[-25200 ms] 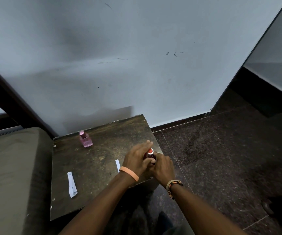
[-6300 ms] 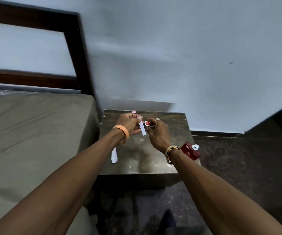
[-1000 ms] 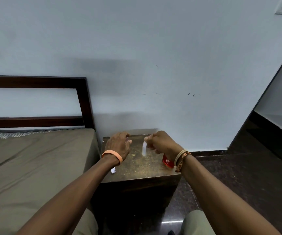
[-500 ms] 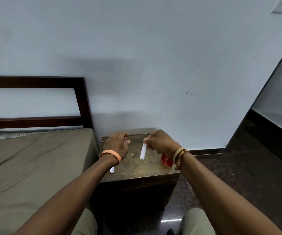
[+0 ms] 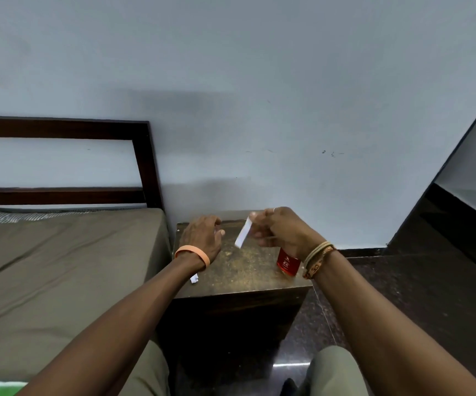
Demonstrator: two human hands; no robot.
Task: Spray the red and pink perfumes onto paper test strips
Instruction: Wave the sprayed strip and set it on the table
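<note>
Seen from my head, my right hand [image 5: 282, 231] is raised over the far part of the small dark wooden bedside table [image 5: 245, 272]. Its thumb and fingertips pinch the top of a narrow white paper test strip [image 5: 243, 233], which hangs tilted with its lower end pointing down and to the left. The squat red glass perfume bottle [image 5: 288, 262] stands upright on the right side of the table, partly hidden behind my right wrist and its woven thread bracelets [image 5: 318, 255]. My left hand [image 5: 202, 235], with an orange rubber wristband [image 5: 192, 254], sits palm down over the far left corner of the table, fingers curved. What lies under it is hidden, so I cannot tell whether it grips anything. 1 more short white paper strip [image 5: 194, 278] pokes out beside my left wrist at the table's left edge. Left of the table is a bed with an olive-brown sheet [image 5: 59, 267] and a dark wooden headboard [image 5: 142, 155] against the pale grey-blue wall [image 5: 259, 81]. The dark polished stone floor [image 5: 402, 281] shows on the right.
</note>
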